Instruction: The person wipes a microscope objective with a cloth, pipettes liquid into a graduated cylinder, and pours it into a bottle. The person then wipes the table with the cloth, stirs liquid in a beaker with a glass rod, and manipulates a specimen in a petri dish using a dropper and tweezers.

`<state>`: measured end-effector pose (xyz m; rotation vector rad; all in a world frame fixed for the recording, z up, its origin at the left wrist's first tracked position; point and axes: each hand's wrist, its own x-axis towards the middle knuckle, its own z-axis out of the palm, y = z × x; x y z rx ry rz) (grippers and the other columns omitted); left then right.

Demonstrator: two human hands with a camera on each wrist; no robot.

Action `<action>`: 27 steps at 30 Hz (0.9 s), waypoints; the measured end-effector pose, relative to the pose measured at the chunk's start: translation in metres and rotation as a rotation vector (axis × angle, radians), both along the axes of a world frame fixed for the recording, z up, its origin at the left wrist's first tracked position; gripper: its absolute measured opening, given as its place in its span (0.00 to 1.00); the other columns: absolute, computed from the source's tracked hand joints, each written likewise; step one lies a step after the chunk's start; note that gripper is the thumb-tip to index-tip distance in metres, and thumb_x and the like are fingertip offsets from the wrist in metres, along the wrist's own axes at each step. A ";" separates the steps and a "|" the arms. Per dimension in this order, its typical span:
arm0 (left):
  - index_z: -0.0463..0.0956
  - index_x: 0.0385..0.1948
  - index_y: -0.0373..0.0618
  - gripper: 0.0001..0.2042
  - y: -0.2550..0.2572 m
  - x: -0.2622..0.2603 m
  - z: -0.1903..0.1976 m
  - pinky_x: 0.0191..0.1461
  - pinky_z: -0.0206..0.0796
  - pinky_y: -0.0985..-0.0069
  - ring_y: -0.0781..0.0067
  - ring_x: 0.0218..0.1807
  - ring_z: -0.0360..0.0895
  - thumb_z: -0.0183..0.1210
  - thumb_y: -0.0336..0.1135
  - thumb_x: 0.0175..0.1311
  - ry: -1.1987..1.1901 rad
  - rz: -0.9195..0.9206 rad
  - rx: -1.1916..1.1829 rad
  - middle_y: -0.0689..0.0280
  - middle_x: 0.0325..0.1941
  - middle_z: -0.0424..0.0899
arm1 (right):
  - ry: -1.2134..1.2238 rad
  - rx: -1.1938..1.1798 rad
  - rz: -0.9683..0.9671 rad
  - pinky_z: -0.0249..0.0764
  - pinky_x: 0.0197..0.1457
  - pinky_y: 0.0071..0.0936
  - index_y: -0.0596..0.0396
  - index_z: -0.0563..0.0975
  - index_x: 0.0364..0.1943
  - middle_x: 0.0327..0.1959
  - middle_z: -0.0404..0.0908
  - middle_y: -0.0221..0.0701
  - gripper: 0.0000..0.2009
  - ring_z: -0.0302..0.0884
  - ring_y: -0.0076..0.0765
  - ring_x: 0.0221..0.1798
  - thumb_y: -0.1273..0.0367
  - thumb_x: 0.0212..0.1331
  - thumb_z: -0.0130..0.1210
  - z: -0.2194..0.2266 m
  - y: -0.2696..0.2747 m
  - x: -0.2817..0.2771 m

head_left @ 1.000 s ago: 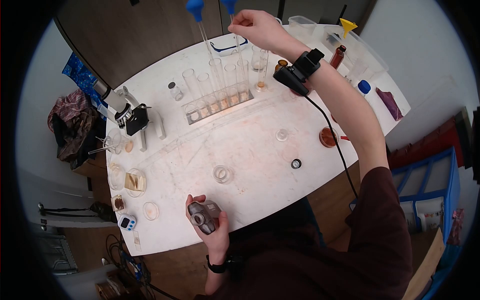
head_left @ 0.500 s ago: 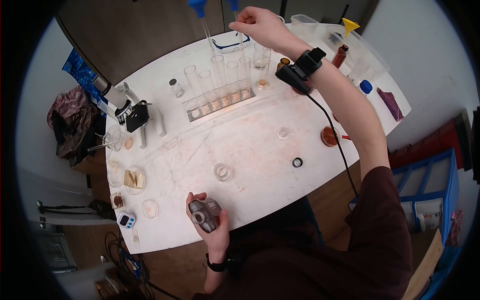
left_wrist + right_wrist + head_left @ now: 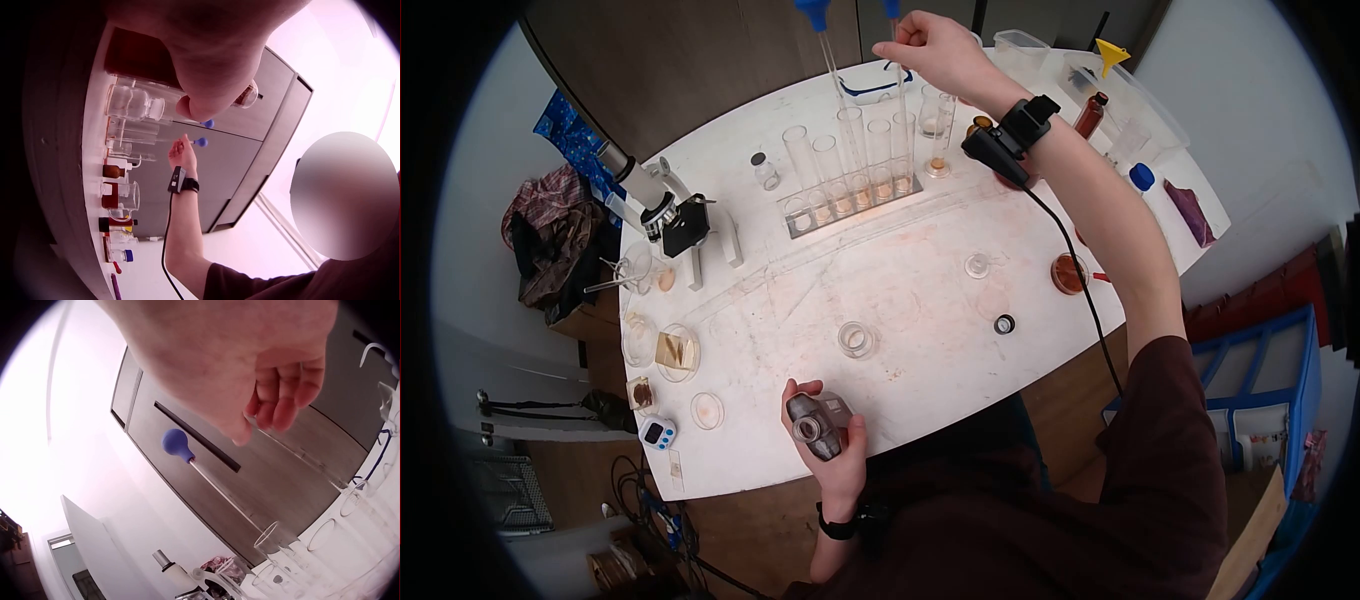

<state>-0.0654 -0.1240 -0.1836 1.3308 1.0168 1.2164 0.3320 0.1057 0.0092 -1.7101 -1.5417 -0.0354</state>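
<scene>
Near the front edge, my left hand grips a dark brown bottle with its uncapped mouth facing up. In the left wrist view, part of this hand hides the bottle's middle. At the back, my right hand pinches the glass stem of a dropper pipette just under its blue bulb. The stem runs down toward the right end of a test tube rack. A second blue-bulbed pipette leans in another tube. Several tubes in the rack have orange-brown matter at the bottom.
A clear jar stands before the left hand, with a black cap and a glass stopper to its right. A microscope is at left, above petri dishes. A dish of reddish matter lies at right.
The head view has shifted slightly, so the table sits a little further right. Both hands keep their holds on the pipette and the bottle.
</scene>
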 end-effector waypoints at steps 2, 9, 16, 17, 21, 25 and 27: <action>0.52 0.80 0.46 0.47 -0.001 0.001 0.002 0.50 0.74 0.77 0.73 0.59 0.70 0.65 0.16 0.55 -0.018 0.000 -0.028 0.62 0.68 0.68 | -0.012 0.007 -0.006 0.80 0.43 0.29 0.56 0.84 0.42 0.33 0.84 0.31 0.21 0.83 0.28 0.36 0.51 0.64 0.70 -0.002 0.007 0.003; 0.52 0.80 0.46 0.47 0.000 -0.001 -0.004 0.52 0.73 0.76 0.72 0.60 0.70 0.65 0.16 0.55 0.018 -0.001 0.039 0.61 0.69 0.68 | -0.022 0.018 -0.023 0.80 0.41 0.29 0.56 0.84 0.39 0.32 0.85 0.32 0.20 0.83 0.30 0.35 0.51 0.63 0.71 0.001 0.007 -0.001; 0.51 0.81 0.47 0.47 -0.001 0.003 0.003 0.58 0.73 0.73 0.72 0.58 0.72 0.63 0.15 0.56 -0.081 -0.026 -0.035 0.61 0.69 0.68 | -0.052 0.009 -0.013 0.81 0.46 0.31 0.56 0.85 0.40 0.35 0.87 0.34 0.21 0.86 0.33 0.38 0.51 0.62 0.70 -0.002 0.010 0.002; 0.51 0.81 0.47 0.47 -0.002 0.003 0.005 0.58 0.73 0.73 0.72 0.58 0.72 0.63 0.14 0.56 -0.062 -0.021 -0.032 0.60 0.69 0.67 | -0.066 0.014 -0.008 0.82 0.48 0.32 0.56 0.85 0.41 0.36 0.88 0.34 0.20 0.87 0.34 0.40 0.51 0.62 0.70 -0.004 0.012 0.002; 0.50 0.81 0.47 0.48 0.000 -0.001 0.003 0.59 0.73 0.72 0.71 0.58 0.72 0.62 0.14 0.56 0.027 -0.016 0.011 0.60 0.70 0.67 | -0.056 0.056 0.039 0.83 0.53 0.32 0.55 0.87 0.45 0.42 0.91 0.36 0.20 0.89 0.37 0.46 0.51 0.63 0.68 -0.011 0.024 0.007; 0.51 0.81 0.47 0.48 0.000 0.001 0.002 0.61 0.72 0.71 0.71 0.60 0.71 0.62 0.14 0.55 -0.056 -0.018 -0.025 0.61 0.69 0.67 | -0.016 0.022 0.039 0.84 0.55 0.33 0.55 0.87 0.49 0.45 0.91 0.37 0.22 0.90 0.37 0.48 0.51 0.66 0.66 -0.009 0.014 0.004; 0.51 0.81 0.48 0.48 0.000 0.001 0.003 0.63 0.70 0.71 0.70 0.61 0.70 0.62 0.14 0.55 -0.036 -0.019 -0.016 0.61 0.69 0.67 | 0.017 0.003 0.047 0.84 0.54 0.33 0.56 0.87 0.50 0.46 0.91 0.37 0.22 0.90 0.37 0.48 0.51 0.66 0.65 -0.007 0.010 0.001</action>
